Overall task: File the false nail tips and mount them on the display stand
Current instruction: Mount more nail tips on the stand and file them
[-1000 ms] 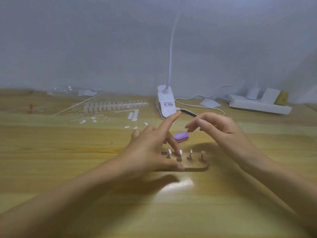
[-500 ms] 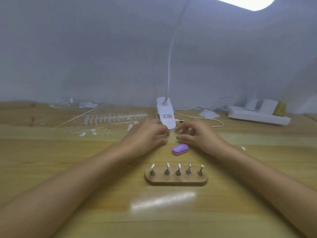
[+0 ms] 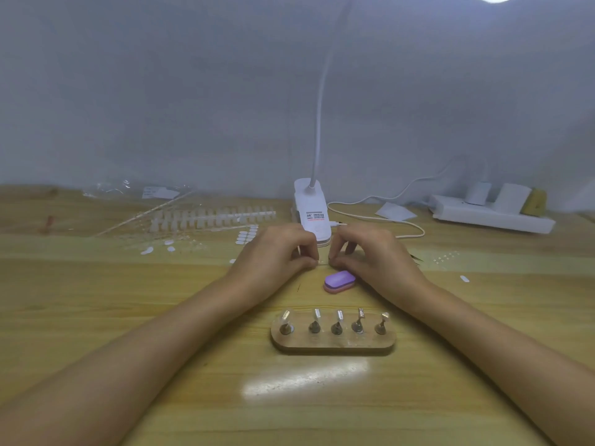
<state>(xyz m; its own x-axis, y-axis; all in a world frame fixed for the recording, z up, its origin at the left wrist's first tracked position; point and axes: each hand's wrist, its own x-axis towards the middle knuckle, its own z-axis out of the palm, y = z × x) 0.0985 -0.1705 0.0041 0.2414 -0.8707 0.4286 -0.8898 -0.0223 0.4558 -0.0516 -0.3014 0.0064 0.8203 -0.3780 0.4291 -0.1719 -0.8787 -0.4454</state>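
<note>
1. Both hands have left the display stand (image 3: 333,346), near centre, and now meet beyond the purple buffer block (image 3: 339,281).
2. The left hand (image 3: 273,255) and right hand (image 3: 373,255) have curled fingers, tips pinched together; I cannot tell whether they hold anything.
3. Likely the next tip is being readied; loose nail tips (image 3: 246,236) lie far left.
4. The lamp base (image 3: 312,214) crowds the knuckles; the return path crosses the block.

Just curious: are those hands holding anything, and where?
The left hand and right hand seem to pinch something tiny between their fingers; what exactly cannot be told.
</note>
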